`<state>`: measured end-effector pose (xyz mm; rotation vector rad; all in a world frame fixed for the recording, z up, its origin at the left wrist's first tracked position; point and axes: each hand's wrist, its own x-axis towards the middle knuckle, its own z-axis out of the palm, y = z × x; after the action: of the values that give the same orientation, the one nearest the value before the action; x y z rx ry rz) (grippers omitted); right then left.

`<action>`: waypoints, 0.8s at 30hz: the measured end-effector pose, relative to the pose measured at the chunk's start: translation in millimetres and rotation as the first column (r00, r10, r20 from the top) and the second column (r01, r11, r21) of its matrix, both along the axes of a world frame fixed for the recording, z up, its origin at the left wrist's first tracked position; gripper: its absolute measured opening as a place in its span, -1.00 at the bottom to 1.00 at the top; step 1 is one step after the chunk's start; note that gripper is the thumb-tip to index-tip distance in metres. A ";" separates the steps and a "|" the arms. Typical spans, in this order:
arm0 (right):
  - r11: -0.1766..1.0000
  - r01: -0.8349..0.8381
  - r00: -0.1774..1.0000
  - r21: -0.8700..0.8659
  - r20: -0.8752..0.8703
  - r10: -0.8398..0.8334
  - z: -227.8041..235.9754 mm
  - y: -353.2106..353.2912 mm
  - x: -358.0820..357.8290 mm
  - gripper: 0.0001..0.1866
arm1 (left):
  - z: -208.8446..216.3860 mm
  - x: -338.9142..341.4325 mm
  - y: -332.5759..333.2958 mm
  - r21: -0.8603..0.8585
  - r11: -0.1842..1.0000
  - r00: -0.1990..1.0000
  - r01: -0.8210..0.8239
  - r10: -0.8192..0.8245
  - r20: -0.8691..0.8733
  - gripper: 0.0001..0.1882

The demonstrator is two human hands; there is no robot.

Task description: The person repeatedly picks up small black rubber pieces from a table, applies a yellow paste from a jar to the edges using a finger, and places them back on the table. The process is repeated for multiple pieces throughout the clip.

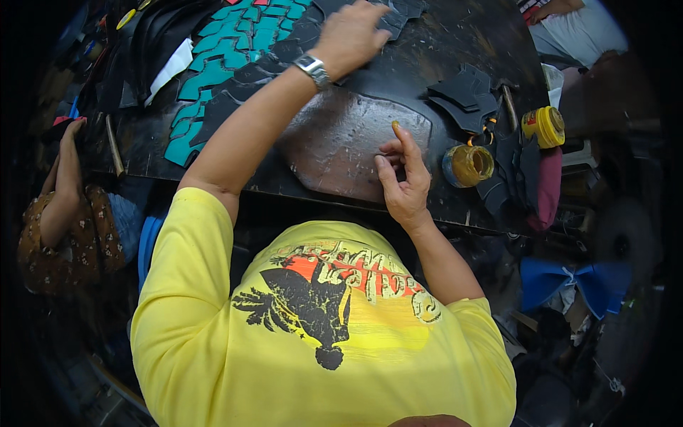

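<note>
Hanging far across the dark table (484, 43), my left hand (356, 39) is loosely spread; I cannot tell whether it grips the black cut pieces (407, 16) there. My right hand (408, 181), half-curled, grips nothing, its raised fingertip carrying yellowish paste (395, 124) by the brown board (334, 139). A careless brush could smear it or tip the lidless jar (459, 168) at right. The pieces look flat, angular.

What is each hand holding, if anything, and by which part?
The right hand holds nothing, though yellow paste dabs one fingertip. Whether the left hand grips a black cut-out piece cannot be told.
</note>
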<state>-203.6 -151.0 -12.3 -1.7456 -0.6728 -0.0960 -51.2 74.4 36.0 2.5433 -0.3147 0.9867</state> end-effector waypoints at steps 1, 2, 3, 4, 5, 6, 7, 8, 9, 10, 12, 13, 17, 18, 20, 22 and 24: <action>0.999 -0.027 1.000 0.027 0.002 0.027 0.2 -0.2 -0.2 -0.37 | -0.9 -0.7 -20.3 -0.024 0.998 0.990 0.057 -0.059 -0.131 -0.57; 0.997 -0.046 0.999 0.062 0.006 0.046 1.1 0.1 -1.7 -0.36 | -1.8 0.9 -41.0 -0.148 0.978 0.944 0.144 -0.181 -0.275 -0.63; 0.989 -0.058 0.996 0.135 -0.062 0.067 3.3 -0.7 -4.0 -0.37 | -3.9 2.8 -62.4 -0.159 0.970 0.891 0.184 -0.233 -0.390 -0.63; 0.976 -0.055 0.989 0.212 -0.125 0.083 7.0 -2.1 -6.6 -0.37 | -6.4 6.1 -80.3 -0.211 0.958 0.797 0.192 -0.278 -0.536 -0.58; 0.952 -0.058 0.983 0.300 -0.150 0.107 11.8 -4.3 -9.0 -0.37 | -10.4 8.9 -97.5 -0.155 0.971 0.787 0.179 -0.236 -0.569 -0.49; 0.948 -0.034 0.975 0.315 -0.200 0.101 19.6 -12.3 -15.6 -0.42 | -14.5 13.5 -112.3 -0.140 0.982 0.777 0.129 -0.188 -0.601 -0.42; 0.973 -0.062 0.995 0.221 -0.066 0.078 30.7 -26.7 -15.6 -0.56 | -19.4 18.2 -123.6 -0.109 0.991 0.758 0.080 -0.131 -0.639 -0.35; 0.999 -0.011 0.984 0.053 0.178 0.002 43.6 -43.5 -10.7 -0.68 | -25.6 22.2 -132.3 -0.075 0.997 0.780 0.030 -0.070 -0.622 -0.33; 0.998 0.066 0.964 -0.012 0.258 -0.061 56.5 -60.9 -8.6 -0.58 | -31.2 26.4 -140.4 -0.031 0.999 0.795 -0.017 -0.006 -0.606 -0.30; 0.985 0.173 0.939 -0.014 0.304 -0.160 66.6 -75.2 -4.0 -0.46 | -36.1 31.3 -146.2 0.010 0.998 0.808 -0.062 0.056 -0.587 -0.27; 0.946 0.311 0.896 -0.092 0.361 -0.259 87.0 -106.3 14.1 -0.38 | -43.3 42.4 -151.6 -0.034 0.997 0.768 -0.076 0.037 -0.639 -0.24; 0.948 0.287 0.926 -0.138 0.293 -0.238 95.2 -119.6 21.3 -0.43 | -45.6 47.6 -152.8 -0.055 0.995 0.747 -0.084 0.026 -0.665 -0.22; 0.798 0.279 0.939 -0.535 0.325 -0.110 105.3 -138.7 43.2 -0.53 | -52.4 57.0 -148.3 -0.172 0.981 0.752 -0.084 -0.051 -0.657 -0.15; 0.758 0.268 0.942 -0.595 0.326 -0.077 104.9 -137.1 47.0 -0.55 | -54.8 55.4 -147.6 -0.221 0.972 0.793 -0.075 -0.076 -0.604 -0.17; 0.607 0.320 0.914 -0.727 0.405 0.004 102.7 -130.1 49.9 -0.55 | -59.9 50.5 -145.6 -0.314 0.948 0.864 -0.048 -0.119 -0.489 -0.19; 0.473 0.369 0.890 -0.800 0.451 0.068 99.7 -120.0 52.9 -0.53 | -62.2 46.5 -140.8 -0.457 0.889 0.884 -0.011 -0.205 -0.421 -0.35; 0.391 0.316 0.928 -0.865 0.368 0.063 100.5 -113.9 55.1 -0.51 | -59.4 42.7 -133.4 -0.552 0.833 0.900 0.040 -0.270 -0.341 -0.46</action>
<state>-148.5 -264.9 88.2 -2.9514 -0.9408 -0.1603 -8.5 -59.1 -23.5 2.0864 -0.1020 0.3794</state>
